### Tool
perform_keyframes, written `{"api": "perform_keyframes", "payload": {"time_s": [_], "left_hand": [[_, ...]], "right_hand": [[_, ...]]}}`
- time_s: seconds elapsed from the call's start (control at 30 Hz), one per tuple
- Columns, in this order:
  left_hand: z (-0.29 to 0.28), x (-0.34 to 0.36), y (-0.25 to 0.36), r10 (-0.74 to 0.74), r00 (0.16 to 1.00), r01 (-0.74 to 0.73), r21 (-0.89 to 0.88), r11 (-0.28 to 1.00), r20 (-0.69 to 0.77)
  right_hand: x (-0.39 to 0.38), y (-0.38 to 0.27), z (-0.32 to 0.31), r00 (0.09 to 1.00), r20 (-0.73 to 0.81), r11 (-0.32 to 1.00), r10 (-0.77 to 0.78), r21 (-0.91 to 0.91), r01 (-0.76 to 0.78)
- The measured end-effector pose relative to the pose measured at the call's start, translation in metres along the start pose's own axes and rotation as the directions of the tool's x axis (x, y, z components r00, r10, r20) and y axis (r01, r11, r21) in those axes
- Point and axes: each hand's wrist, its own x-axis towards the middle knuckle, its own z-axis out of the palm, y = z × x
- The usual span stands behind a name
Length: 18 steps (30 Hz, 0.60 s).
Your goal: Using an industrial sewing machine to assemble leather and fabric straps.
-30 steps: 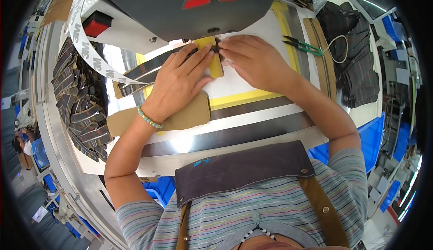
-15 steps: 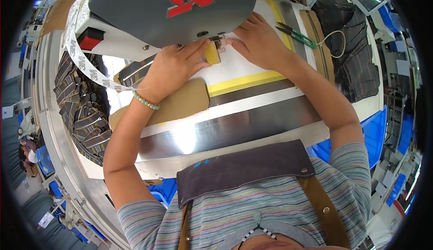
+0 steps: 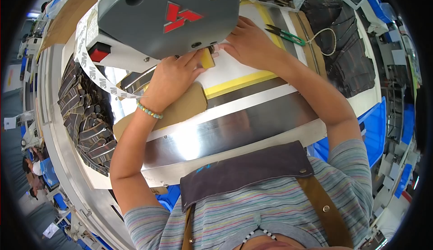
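- My left hand [image 3: 173, 76] and my right hand [image 3: 248, 42] are close together, right under the big grey sewing machine head [image 3: 169, 13].
- Both hands press on a small yellow piece [image 3: 208, 59]. It lies on the white plate [image 3: 234, 69], just at the edge of the machine head. The fingers lie flat on it. I cannot tell if any finger pinches it.
- The machine head hides the needle spot and my fingertips. I think that is the big danger: a finger could get too near the needle, because I cannot see how close it is.
- The piece is small. If one hand pushes harder than the other, it could turn or slide, and the seam could go crooked.
- The white tape strip [image 3: 90, 76] hangs in a loop beside my left hand. I think it could catch on my wrist or my bead bracelet [image 3: 149, 111].
- A brown cardboard sheet [image 3: 180, 108] lies under my left wrist.
- The green snips [image 3: 285, 35] lie just beyond my right hand, with a cord tied on. A quick move could knock them.
- A pile of dark striped pieces [image 3: 85, 119] sits at the left of the desk [image 3: 234, 128], and dark bags [image 3: 347, 56] lie at the right. Both are well apart from my hands.
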Motion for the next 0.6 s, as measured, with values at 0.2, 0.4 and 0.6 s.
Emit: {"api": "perform_keyframes", "payload": {"time_s": [0.2,0.4,0.6], "left_hand": [[-0.005,-0.001,0.006,0.003,1.000,-0.003,-0.022,1.000,0.012],[-0.008,-0.009,0.016,0.047,0.999,-0.047,-0.054,0.997,0.002],[-0.014,-0.015,0.031,0.036,0.999,-0.034,-0.117,0.993,0.015]], "right_hand": [[-0.003,-0.006,-0.003,0.995,0.088,0.998,0.039,-0.061,-0.034],[-0.016,-0.018,-0.011,0.992,0.118,0.999,0.042,-0.033,-0.038],[-0.026,-0.030,-0.016,0.990,0.131,0.997,0.056,-0.054,-0.049]]}}
